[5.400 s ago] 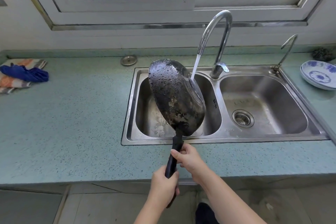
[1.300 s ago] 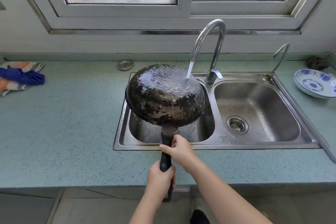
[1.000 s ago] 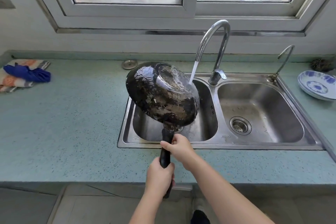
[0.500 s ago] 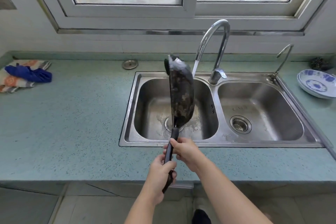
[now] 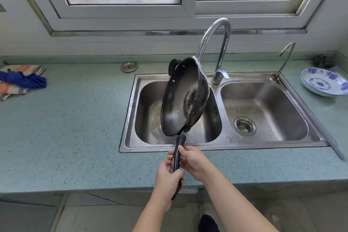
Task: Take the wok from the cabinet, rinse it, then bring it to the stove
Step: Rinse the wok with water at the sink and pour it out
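The black wok [image 5: 183, 98] hangs tilted almost on edge over the left basin of the steel sink [image 5: 131, 115], its dark inside turned toward me and to the left. Water from the tall curved tap [image 5: 216, 43] strikes its upper right rim. Both hands grip the long black handle [image 5: 178, 149] over the counter's front edge. My right hand [image 5: 192, 160] holds it higher up, near the sink rim. My left hand [image 5: 167, 181] is wrapped around its lower end.
A green speckled counter [image 5: 75, 128] surrounds the double sink. A blue cloth on striped towels [image 5: 20, 81] lies far left, a round metal plug [image 5: 129, 66] behind the sink, stacked blue-and-white dishes [image 5: 323, 83] far right, a small second tap [image 5: 284, 60], a scrubber [image 5: 323, 61].
The wok has rolled about its handle: from bottom up under the stream, through edge-on, to its inside now facing me. Both hands have kept their hold on the handle.
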